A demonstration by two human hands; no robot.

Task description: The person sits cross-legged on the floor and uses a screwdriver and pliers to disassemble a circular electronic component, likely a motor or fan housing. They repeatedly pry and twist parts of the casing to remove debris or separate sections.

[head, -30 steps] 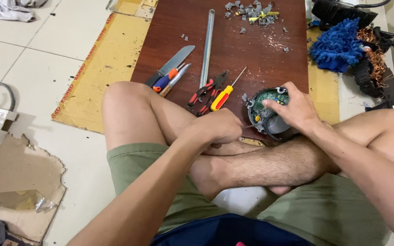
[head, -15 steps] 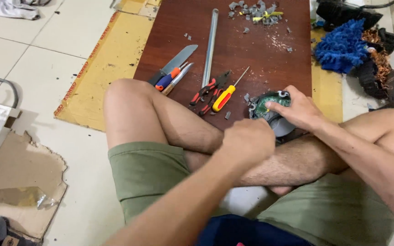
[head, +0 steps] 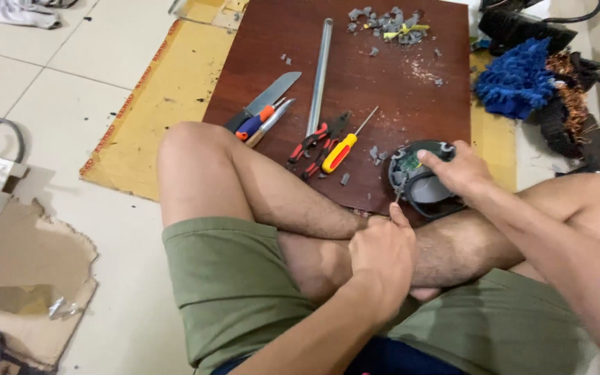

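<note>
While gripped, round casing (head: 421, 182) face-up.

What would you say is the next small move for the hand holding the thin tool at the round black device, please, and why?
Probably press the thin tool a little further into the edge of the round black device with the green circuit board. The left hand has its tip right at the casing's near rim, while the right hand steadies the device from above on the dark red wooden board.

Right hand (head: 456, 173) on round device (head: 418, 182); left hand (head: 382, 251) fisted.
</note>
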